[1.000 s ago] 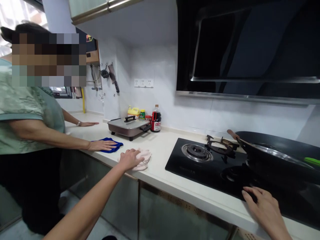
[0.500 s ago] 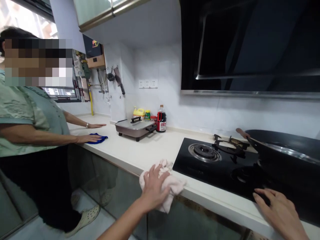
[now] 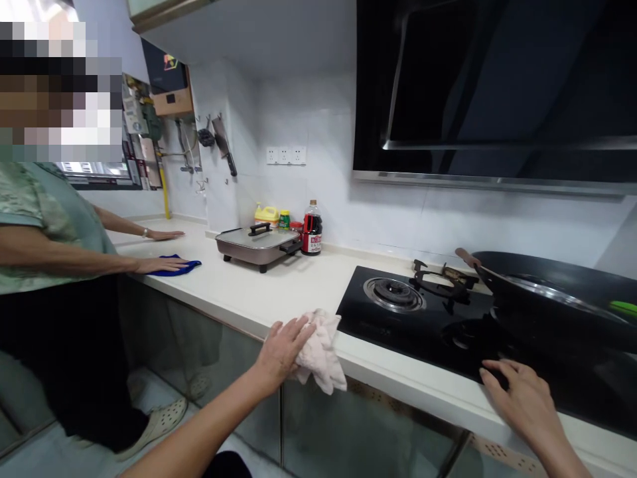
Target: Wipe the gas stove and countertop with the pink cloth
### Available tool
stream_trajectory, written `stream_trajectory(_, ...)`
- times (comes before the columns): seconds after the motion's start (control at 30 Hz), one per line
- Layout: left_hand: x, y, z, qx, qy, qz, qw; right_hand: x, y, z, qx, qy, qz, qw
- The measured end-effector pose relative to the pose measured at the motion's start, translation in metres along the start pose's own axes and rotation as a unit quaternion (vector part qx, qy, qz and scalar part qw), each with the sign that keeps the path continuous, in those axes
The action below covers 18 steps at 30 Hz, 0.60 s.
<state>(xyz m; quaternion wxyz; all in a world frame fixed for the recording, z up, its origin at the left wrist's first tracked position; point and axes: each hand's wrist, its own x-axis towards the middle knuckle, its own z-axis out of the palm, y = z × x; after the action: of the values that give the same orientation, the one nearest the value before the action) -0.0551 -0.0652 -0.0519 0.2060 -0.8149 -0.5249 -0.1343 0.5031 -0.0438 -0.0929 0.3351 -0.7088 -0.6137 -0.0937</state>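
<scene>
My left hand (image 3: pixel 284 348) presses on a white cloth (image 3: pixel 323 352) at the counter's front edge, just left of the stove. Its fingers lie over the cloth's left part, and the rest hangs down over the edge. By the front edge of the black gas stove (image 3: pixel 378 325) is my right hand (image 3: pixel 520 392), holding nothing, thumb and fingers apart and slightly bent. A burner (image 3: pixel 395 294) shows at the stove's left. Behind my right hand, a large black wok (image 3: pixel 547 309) with a wooden handle sits on the stove's right side.
To the left, another person's hand (image 3: pixel 158 265) rests on a blue cloth (image 3: pixel 186 267). A lidded electric pan (image 3: pixel 249 251) stands on the counter (image 3: pixel 279 285), beside a soy sauce bottle (image 3: pixel 312 232). A dark range hood (image 3: pixel 478 99) hangs above; a cleaver (image 3: pixel 223 146) hangs on the wall.
My left hand has shifted left on the white cloth, and the cloth's hanging part has moved with it. My right hand stays by the stove's front edge. The view has turned slightly right.
</scene>
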Motion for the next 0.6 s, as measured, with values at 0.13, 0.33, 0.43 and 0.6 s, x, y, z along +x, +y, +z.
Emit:
stream_trajectory(0.13,-0.006,-0.031,-0.002,0.005,0.018,-0.025,1.000,-0.003,-0.010,-0.006,-0.002,0.008,0.000,1.000)
stream_trajectory(0.33,-0.002,-0.051,-0.008,-0.035,0.031,-0.038,0.998,-0.007,-0.020,-0.010,0.007,0.025,-0.009,1.000)
stream_trajectory(0.43,0.008,-0.033,-0.018,-0.021,-0.005,-0.030,0.999,-0.008,-0.022,-0.008,0.019,0.030,-0.009,0.999)
stream_trajectory(0.6,0.031,0.033,-0.028,-0.014,-0.060,0.009,0.998,-0.004,-0.020,-0.006,0.057,0.046,-0.002,0.997)
